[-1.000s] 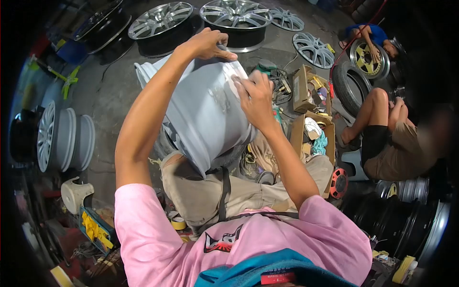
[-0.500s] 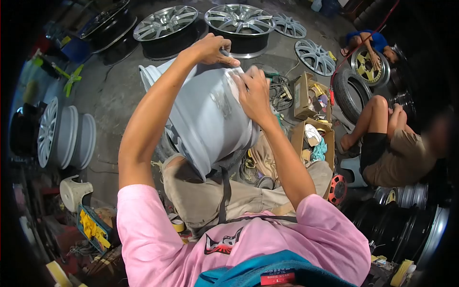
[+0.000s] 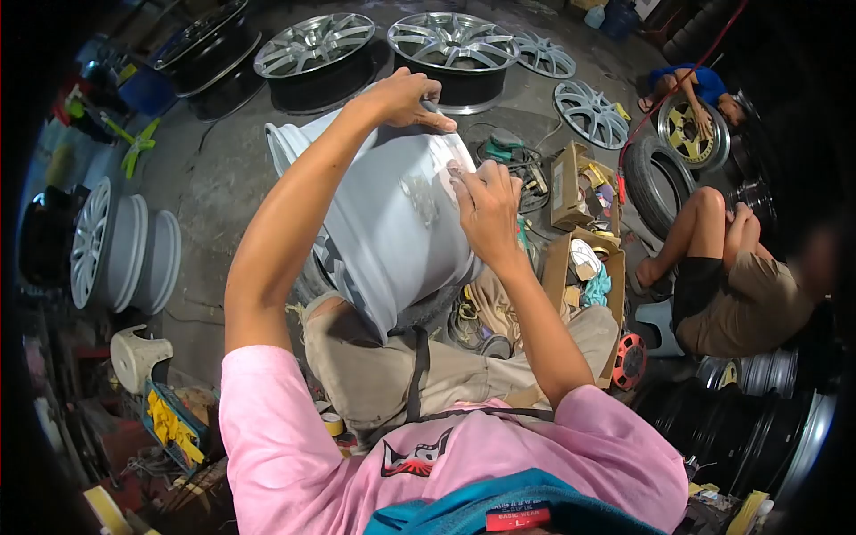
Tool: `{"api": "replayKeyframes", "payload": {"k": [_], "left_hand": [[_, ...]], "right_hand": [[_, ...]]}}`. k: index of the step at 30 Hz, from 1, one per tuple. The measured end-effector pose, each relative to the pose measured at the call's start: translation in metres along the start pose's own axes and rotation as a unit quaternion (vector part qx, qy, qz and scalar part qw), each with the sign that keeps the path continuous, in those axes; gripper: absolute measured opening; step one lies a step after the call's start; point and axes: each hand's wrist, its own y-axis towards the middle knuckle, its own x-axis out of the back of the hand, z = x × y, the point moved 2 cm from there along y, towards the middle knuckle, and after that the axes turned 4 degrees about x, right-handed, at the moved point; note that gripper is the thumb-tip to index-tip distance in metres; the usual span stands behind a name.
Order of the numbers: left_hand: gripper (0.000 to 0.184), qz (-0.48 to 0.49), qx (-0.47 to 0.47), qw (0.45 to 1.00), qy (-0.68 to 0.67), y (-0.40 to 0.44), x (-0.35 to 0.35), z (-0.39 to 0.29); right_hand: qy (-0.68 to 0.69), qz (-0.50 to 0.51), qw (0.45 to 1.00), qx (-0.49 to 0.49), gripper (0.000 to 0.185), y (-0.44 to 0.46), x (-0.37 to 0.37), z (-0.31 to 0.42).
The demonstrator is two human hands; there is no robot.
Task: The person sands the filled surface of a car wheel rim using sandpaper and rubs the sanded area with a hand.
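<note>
A grey-primed wheel rim [image 3: 379, 209] lies tilted on its side over my lap. Its barrel faces up and bears a darker scuffed patch and a pale, whitish band along the right edge. My left hand [image 3: 406, 100] is closed over the far edge of the rim, the thumb pointing right. At the right edge my right hand [image 3: 489, 209] has its fingers bunched against the whitish band. Whatever sits under those fingertips is too small and covered to make out.
Silver wheels [image 3: 453, 43] stand beyond the rim. Cardboard boxes [image 3: 571, 192] with supplies, a corded green tool [image 3: 505, 147] and a tyre [image 3: 658, 183] are on the right. One person [image 3: 740, 285] sits there; another [image 3: 700, 85] handles a gold wheel [image 3: 691, 134]. More grey wheels [image 3: 111, 245] stand left.
My right hand has slid a little nearer along the whitish band, and its fingers have drawn together. My left hand keeps its hold on the far edge. The view has shifted slightly.
</note>
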Motion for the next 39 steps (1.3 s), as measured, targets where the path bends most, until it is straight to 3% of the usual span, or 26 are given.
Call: {"api": "replayKeyframes", "payload": {"k": [7,9,11,12,17,19,21,27,39], "left_hand": [[0.076,-0.018,-0.011,1.000,-0.012,-0.003,0.001,0.002],[0.078,-0.026,-0.021,0.999,0.002,0.001,0.002,0.004],[0.080,0.072,0.027,0.997,-0.004,0.017,0.004,0.006],[0.085,0.056,0.075,0.995,-0.020,0.025,0.009,0.001],[0.066,0.058,0.154,0.983,0.085,0.065,0.002,-0.012],[0.059,0.029,0.132,0.989,0.052,0.086,-0.024,-0.002],[0.061,0.013,0.172,0.985,-0.029,0.085,-0.036,-0.005],[0.074,0.023,0.164,0.984,0.068,0.079,-0.047,-0.008],[0.088,0.047,0.192,0.978,0.066,0.080,-0.044,-0.017]], "right_hand": [[-0.027,-0.041,0.996,0.069,0.027,0.039,-0.019,-0.002],[-0.026,-0.021,0.999,0.027,0.026,0.027,-0.013,-0.001],[-0.022,-0.035,0.999,0.019,0.025,0.019,-0.010,0.002],[-0.017,-0.039,0.999,0.009,0.024,0.012,-0.010,0.004],[-0.024,-0.099,0.995,0.018,0.023,0.010,-0.023,0.001],[-0.038,-0.107,0.993,0.016,0.021,0.009,-0.024,-0.001],[-0.039,-0.112,0.993,0.012,0.019,0.007,-0.024,-0.001],[-0.037,-0.112,0.993,0.003,0.024,0.006,-0.022,0.001],[-0.033,-0.108,0.994,0.009,0.030,0.008,-0.020,0.001]]}}
